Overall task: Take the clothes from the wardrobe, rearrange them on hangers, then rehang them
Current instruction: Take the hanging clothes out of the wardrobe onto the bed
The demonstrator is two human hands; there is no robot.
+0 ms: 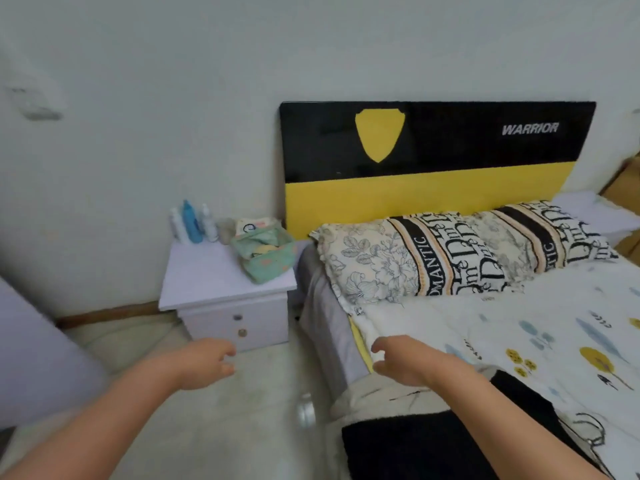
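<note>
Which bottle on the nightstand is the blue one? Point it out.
The blue bottle is the tallest, standing second from the left in the row at the back of the nightstand. The bottles beside it are white.

Soft, even indoor light without hard shadows; the picture is slightly blurred, and wide-angle distortion bends its edges.
</note>
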